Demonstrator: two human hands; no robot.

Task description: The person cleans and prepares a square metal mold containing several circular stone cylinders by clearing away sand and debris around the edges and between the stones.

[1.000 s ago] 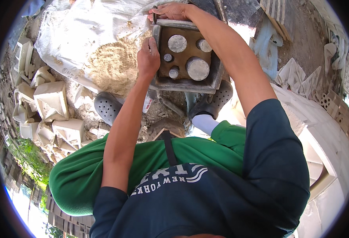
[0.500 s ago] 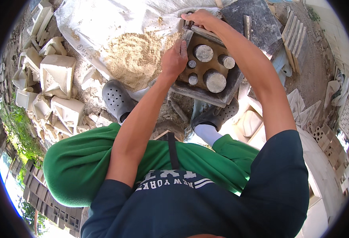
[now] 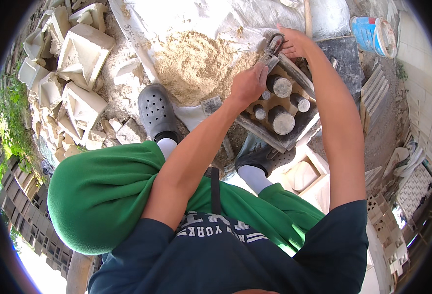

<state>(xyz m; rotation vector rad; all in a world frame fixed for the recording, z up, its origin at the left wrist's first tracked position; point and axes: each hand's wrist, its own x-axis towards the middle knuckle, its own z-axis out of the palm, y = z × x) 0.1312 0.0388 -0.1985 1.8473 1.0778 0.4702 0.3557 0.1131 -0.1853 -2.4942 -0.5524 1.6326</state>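
Observation:
A dark box-shaped mould (image 3: 261, 132) with several upright round grey cylinders (image 3: 283, 122) inside stands tilted in front of me, near my feet. My left hand (image 3: 249, 86) is closed on its far left corner, thumb along the top of the wall. Beyond that corner a dark metal loop (image 3: 275, 43) sticks up. My right hand (image 3: 295, 44) is just right of the loop with its fingers stretched out. Whether those fingertips touch the loop or the frame I cannot tell.
Sandy powder (image 3: 194, 66) lies heaped on a white sheet (image 3: 226, 17) to the left. Cast pale blocks (image 3: 84, 55) are piled at the far left. A blue bucket (image 3: 373, 36) and a slatted wooden piece (image 3: 375, 100) are at right. My grey clogs (image 3: 158, 110) flank the mould's near side.
My right hand has loosened from the far corner and its fingers are now stretched out. The metal loop now stands up in sight. The mould appears farther right and more turned in view.

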